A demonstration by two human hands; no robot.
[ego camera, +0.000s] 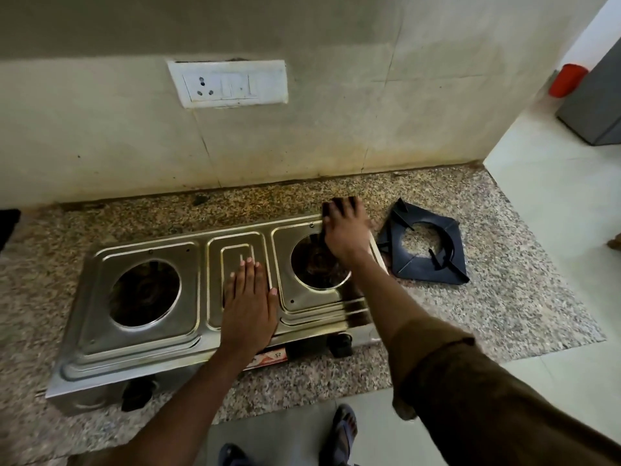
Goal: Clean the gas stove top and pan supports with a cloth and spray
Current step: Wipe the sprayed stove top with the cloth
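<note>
Here my left hand lies flat on the middle of the steel stove top. Its fingers are straight and it holds nothing; it just presses down on the metal between the two burner holes.

My right hand is at the far right corner of the stove top. It rests on a dark cloth, and the fingers are spread over it. I can see only the edge of the cloth past my fingertips, so I cannot tell if my fingers curl round it or just push it flat.

The left burner hole is open and dark inside. The right burner hole is partly hidden by my right wrist.

One black pan support is off the stove. It lies on the speckled stone counter, just beside the right end of the stove.

Two black knobs stick out at the front of the stove.

On the wall behind there is a white socket plate. Far right, a red thing sits next to a grey box. I am wearing sandals on the pale floor.
</note>
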